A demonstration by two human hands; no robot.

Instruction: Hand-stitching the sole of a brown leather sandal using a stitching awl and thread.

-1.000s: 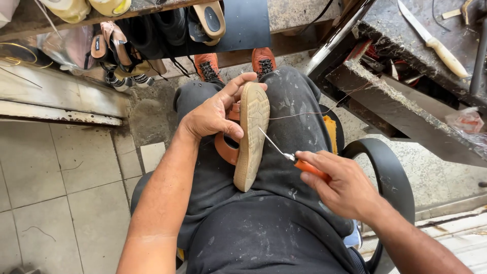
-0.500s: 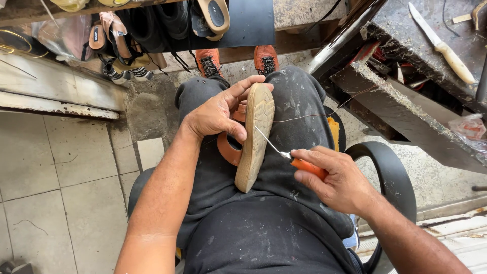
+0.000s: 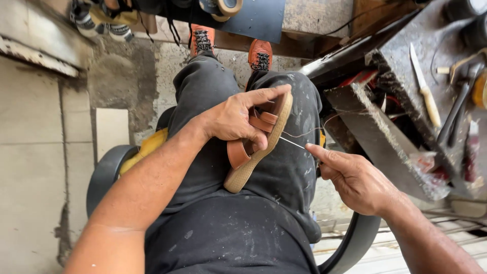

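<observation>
Two hands work over the lap. The left hand (image 3: 238, 119) is clamped around a tan sandal (image 3: 256, 147), fingers curled over its brown leather straps (image 3: 242, 151) and the forefinger stretched along the upper rim of the sole. The sandal stands on edge on the person's right thigh, its woven sole edge turned toward the other hand. The right hand (image 3: 355, 177) is closed around a thin metal awl (image 3: 293, 143), forefinger laid out along it, the tip touching the sole's edge. A fine thread (image 3: 304, 133) loops from the sole just above the needle. Both legs wear dusty black trousers (image 3: 228, 223), ending in orange shoes (image 3: 259, 55) on the concrete floor. A black curved chair rim (image 3: 104, 175) shows on either side of the hips. To the right, a grimy desk (image 3: 401, 66) carries a pale-handled knife (image 3: 425, 91) and dark tools. Above, several shoes (image 3: 106, 20) hang from a shelf.
</observation>
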